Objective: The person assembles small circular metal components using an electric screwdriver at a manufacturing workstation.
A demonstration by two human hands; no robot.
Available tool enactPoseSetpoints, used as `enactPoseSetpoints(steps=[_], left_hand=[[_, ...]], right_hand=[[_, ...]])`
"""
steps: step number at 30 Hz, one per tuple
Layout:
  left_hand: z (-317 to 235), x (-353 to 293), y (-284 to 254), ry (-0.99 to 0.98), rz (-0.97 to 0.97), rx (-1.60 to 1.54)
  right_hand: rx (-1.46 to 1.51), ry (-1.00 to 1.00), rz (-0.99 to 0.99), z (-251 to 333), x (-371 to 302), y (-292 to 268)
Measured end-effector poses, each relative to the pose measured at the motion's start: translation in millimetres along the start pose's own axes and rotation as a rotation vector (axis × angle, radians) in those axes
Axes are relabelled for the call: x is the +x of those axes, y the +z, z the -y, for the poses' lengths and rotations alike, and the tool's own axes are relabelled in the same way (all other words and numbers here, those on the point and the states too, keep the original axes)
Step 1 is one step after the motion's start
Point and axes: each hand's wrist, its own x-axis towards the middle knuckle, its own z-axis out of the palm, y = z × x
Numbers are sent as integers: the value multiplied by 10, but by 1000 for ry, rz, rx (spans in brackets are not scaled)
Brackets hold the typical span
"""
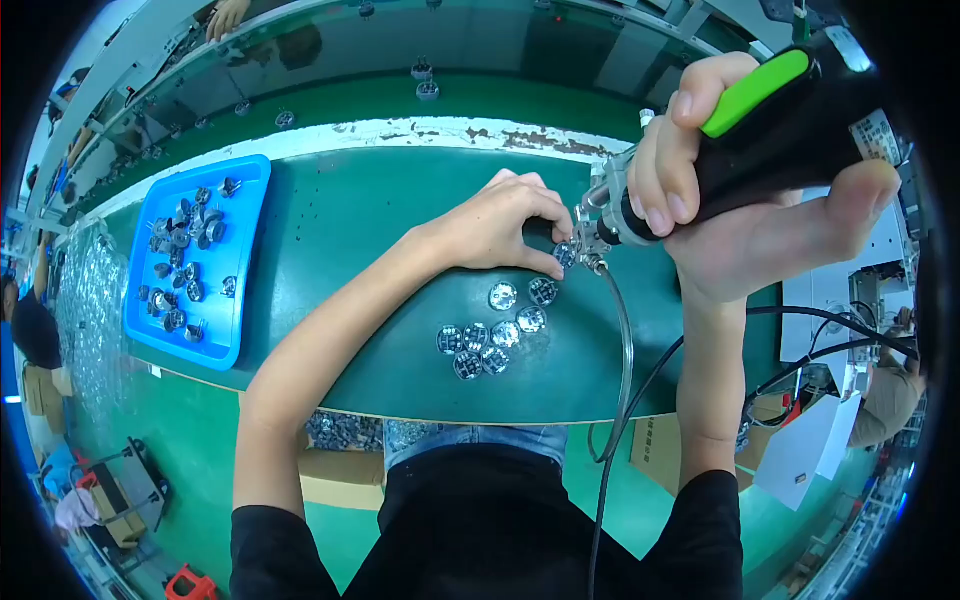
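My right hand (690,190) is wrapped round a black electric screwdriver (765,135) with a green lever and a metal and clear-tube fitting at its nose. A clear hose (626,330) runs down from that nose. At the tool's tip, the thumb and fingers of my left hand (505,225) pinch a small round metallic part (565,255). Just below it on the green table stand several similar round parts (503,296) in a loose cluster, with dark slots or shiny faces upward. My left fingers partly hide the held part.
To the left lies a blue tray (250,250) with several small dark parts. Behind a white, chipped ledge (440,132) runs a green conveyor (350,110) carrying a few parts. A black cable (650,375) hangs across the table's right side. Cardboard boxes (340,480) stand below the front edge.
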Motion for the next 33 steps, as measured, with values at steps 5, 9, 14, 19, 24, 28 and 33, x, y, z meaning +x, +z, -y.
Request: enactPoseSetpoints(steps=[5,9,14,19,24,28,33], left_hand=[[13,-25,20,13,-12,16],[50,-20,37,18,-29,26],[56,-50,35,6,-35,30],[47,-36,44,11,-46,24],[18,-28,38,-1,-49,38],[14,-37,39,-14,-43,43],[27,-37,24,-1,-22,41]], right_hand=[[-88,-122,-35,-193,45,-20],[-319,-38,-7,-209,76,-117],[-282,-4,-49,-301,74,-150],[-259,25,-95,-342,65,-175],[-217,19,-97,-390,75,-168],[-260,46,-111,-433,127,-191],[-24,29,40,-403,132,-264]])
